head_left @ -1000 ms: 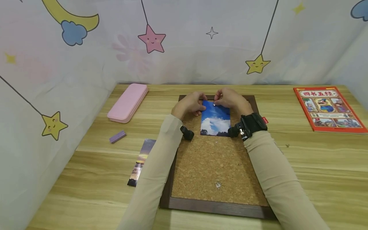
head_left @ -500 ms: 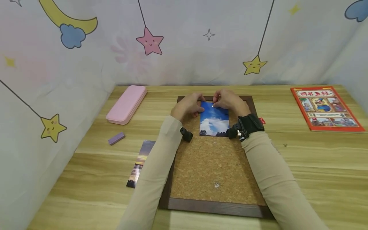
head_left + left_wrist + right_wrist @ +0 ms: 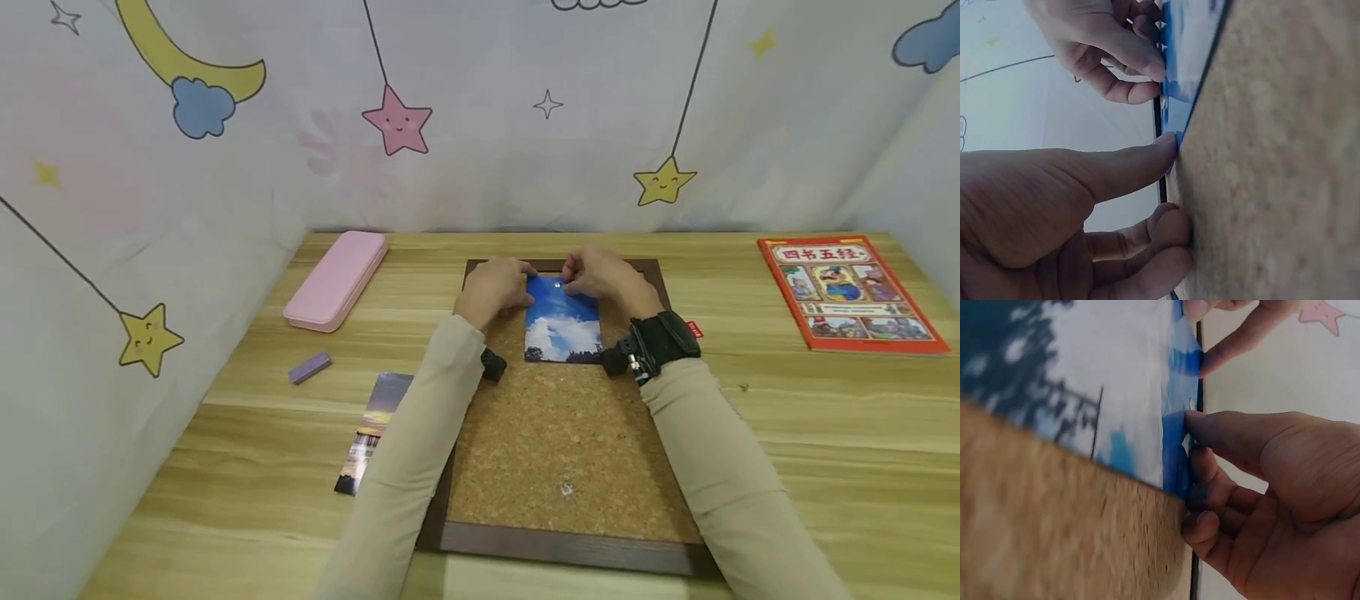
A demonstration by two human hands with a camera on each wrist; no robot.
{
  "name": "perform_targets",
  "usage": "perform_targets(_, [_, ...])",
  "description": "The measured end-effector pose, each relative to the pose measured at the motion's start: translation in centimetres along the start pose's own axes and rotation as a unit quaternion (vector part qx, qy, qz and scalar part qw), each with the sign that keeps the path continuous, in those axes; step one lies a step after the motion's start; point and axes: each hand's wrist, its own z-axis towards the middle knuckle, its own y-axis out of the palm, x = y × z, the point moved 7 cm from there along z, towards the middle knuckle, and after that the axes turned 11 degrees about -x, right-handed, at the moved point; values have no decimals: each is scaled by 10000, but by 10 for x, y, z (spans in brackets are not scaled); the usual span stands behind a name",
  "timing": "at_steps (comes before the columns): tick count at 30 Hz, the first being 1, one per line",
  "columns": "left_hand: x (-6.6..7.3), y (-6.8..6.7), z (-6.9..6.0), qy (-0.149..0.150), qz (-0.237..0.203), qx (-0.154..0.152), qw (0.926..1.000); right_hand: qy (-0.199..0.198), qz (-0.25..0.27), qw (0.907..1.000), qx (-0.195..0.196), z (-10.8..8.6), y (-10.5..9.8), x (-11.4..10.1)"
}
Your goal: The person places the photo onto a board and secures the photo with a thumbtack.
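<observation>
Pos.: sky photo [image 3: 562, 329] lies on cork board [image 3: 540, 433], btwn the two hands, top edge at the fingertips.

L hand [image 3: 491, 287]: apart from R hand; thumb set on photo's L edge nr upper corner, other fingers at the board outside that edge. No full grip.

R hand [image 3: 603, 273]: thumb & fingertips at top edge, slightly spread. Small bright pin [image 3: 557, 285] shows uncovered just beside them, on the side toward L hand; no hold on it visible. Fingertip tucked under sheet: can't tell.

Handling (est.): mat'l looks like thin glossy photo paper; wt. negligible. Semi-stiff, springy; bends easily, creases if pinched hard. Gloss will take fingermarks & may slip. Pin is prob. the sole fixing, so sheet may pivot if pushed at a lower corner.

Hold pts: edges only, e.g. thumb flat nr upper L corner; avoid centre of printed face. Don't drag sideways; paper could tear at pin. Pin: prob. hard, smooth; take by rim btwn thumb & forefinger. Point presumed in cork.

Spare: sunset photo [image 3: 375, 417] on table [image 3: 810, 433], outboard of L hand, partly hidden by L sleeve [image 3: 405, 467]. Prob. same mat'l; lift by exposed outer edge.
</observation>
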Motion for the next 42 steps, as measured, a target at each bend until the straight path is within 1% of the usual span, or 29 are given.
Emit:
perform_targets(4, [4,2,-3,-204,453,79,9987,61,-124,9997,-181,-7,1,3])
perform_targets(7, [6,6,-4,-312,963,26,9949,78,-270,9992,-274,-12,2,5])
perform_targets(9, [4,9,-5,-385,1263,-132,9912,122,-341,9986,-387,-15,4,6])
perform_targets(11, [0,12,-7,-433,1551,-319,9864,142,-534,9968,-569,-19,7,5])
perform_targets(13, [-5,13,-9,-409,1711,-505,9831,131,-728,9943,-767,-24,9,4])
perform_targets(15, [-10,13,-13,-346,1726,-694,9819,95,-878,9919,-918,-31,10,4])
perform_targets(18, [-12,12,-18,-45,1713,-892,9812,-93,-1031,9895,-1004,-44,9,3])
perform_targets(21, [-11,12,-25,241,1864,-944,9776,-261,-1013,9889,-1057,-55,9,5])
perform_targets(23, [-10,14,-30,366,1996,-940,9747,-254,-1029,9882,-1109,-62,9,8])
perform_targets(26, [-13,18,-36,322,2104,-1110,9708,-183,-1012,9875,-1195,-71,10,15])
perform_targets(28, [-15,20,-41,254,2086,-1230,9699,-115,-1105,9863,-1222,-78,11,17])
perform_targets(31, [-16,23,-48,180,2092,-1356,9683,-154,-1123,9857,-1244,-87,12,20])
perform_targets(33, [-15,25,-51,257,2037,-1384,9688,-228,-1075,9862,-1235,-92,13,21])
perform_targets(38, [-12,29,-55,651,2060,-1406,9662,-397,-1000,9861,-1268,-102,14,26])
perform_targets(42, [-15,30,-59,752,2135,-1450,9632,-343,-1038,9851,-1326,-109,15,28])
